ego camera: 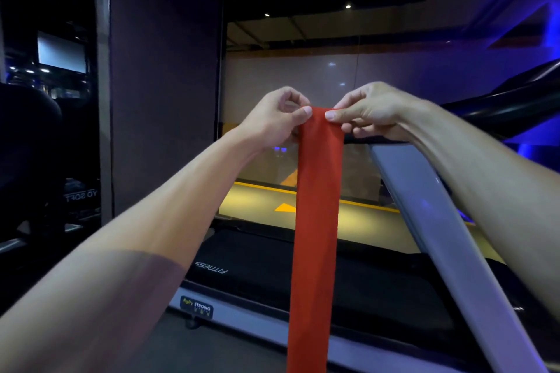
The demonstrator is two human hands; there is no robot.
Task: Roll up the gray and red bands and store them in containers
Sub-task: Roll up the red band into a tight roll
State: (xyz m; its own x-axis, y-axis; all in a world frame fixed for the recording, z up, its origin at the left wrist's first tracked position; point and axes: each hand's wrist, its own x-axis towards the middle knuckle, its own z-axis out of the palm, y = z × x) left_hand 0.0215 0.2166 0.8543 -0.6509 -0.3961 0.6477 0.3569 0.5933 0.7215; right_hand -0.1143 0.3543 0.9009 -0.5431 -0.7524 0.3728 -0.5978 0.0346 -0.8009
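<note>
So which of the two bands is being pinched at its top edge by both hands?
The red band, pinched by the left hand and right hand. The gray band slants beside it, under the right forearm.

The scene is dim, the upper and far-left parts nearly black. Warm yellow light glows on the floor (260, 206) beyond the hands (321, 118), seen through a glass pane (303, 76) that carries pale reflected spots. Two small ceiling lamps (348, 6) shine above the hands. Blue-violet light washes the right edge and tints the near forearms. A bright screen (61, 52) glares far left. The wide lens bows straight lines near the edges; dark areas look soft and smeared.
</note>
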